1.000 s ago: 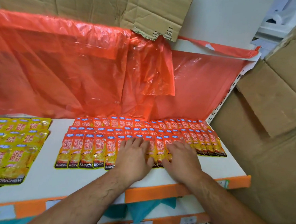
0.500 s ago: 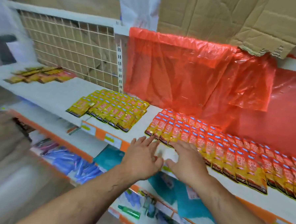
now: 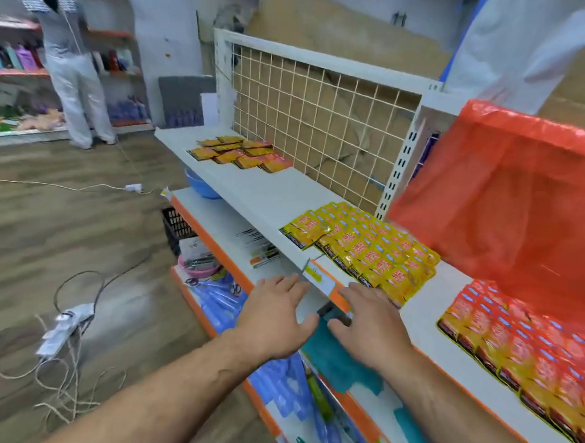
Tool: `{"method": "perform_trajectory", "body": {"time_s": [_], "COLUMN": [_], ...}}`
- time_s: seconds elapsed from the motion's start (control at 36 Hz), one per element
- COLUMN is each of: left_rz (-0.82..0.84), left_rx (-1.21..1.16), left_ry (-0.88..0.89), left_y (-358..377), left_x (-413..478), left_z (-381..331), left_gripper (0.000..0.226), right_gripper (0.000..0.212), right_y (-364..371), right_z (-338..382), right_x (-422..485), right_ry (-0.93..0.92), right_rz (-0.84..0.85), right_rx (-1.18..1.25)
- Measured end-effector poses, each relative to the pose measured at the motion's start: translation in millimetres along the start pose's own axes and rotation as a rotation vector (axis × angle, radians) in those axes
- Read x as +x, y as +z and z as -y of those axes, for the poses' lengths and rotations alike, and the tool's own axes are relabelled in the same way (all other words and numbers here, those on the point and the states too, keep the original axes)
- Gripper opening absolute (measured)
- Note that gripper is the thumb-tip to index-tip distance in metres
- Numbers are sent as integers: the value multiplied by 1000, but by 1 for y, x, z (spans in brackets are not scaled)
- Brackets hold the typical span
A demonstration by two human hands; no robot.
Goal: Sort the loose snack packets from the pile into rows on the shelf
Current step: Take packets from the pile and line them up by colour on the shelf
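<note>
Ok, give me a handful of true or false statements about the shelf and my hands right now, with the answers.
1. Both hands are empty. True: the left hand and right hand are open, fingers spread, holding nothing.
2. The yellow packets lie to the right of the red packets. False: the yellow ones lie to the left.
3. A small loose pile of orange packets lies at the far end of the shelf. True.
4. The orange plastic sheet hangs behind the yellow packets. False: it hangs over the red packets; a wire grid backs the yellow ones.
5. The right hand presses on the red packets. False: it hovers near the shelf's front edge, clear of them.
</note>
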State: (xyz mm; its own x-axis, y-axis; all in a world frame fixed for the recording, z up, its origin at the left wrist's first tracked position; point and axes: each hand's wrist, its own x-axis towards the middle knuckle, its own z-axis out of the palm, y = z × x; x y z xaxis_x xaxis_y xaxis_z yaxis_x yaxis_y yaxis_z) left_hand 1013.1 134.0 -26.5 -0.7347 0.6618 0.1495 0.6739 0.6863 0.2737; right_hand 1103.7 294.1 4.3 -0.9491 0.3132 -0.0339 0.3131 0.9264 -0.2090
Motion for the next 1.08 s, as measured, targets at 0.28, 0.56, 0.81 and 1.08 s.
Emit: {"method": "perform_trajectory", "body": {"time_s": [0.28,0.56,0.81,1.08], "left_rz": [-35,12,19,-1], "left_rx": [-5,-46,-22,-11], "left_ry": [-59,-161,-219,-237], "left_y": [-44,-60,-49,-65], "left_x": [62,127,213,312], "left_z": [161,275,346,404], "left_gripper": [77,70,83,83], "right_gripper": [66,59,62,62], "right_y": [16,22,37,36], "right_z": [125,200,218,239], "right_x": [141,256,379,506], "right_ry": [-68,-112,-154,-182], "right_rz": [8,29,66,95], "right_rx": [-1,7,28,63]}}
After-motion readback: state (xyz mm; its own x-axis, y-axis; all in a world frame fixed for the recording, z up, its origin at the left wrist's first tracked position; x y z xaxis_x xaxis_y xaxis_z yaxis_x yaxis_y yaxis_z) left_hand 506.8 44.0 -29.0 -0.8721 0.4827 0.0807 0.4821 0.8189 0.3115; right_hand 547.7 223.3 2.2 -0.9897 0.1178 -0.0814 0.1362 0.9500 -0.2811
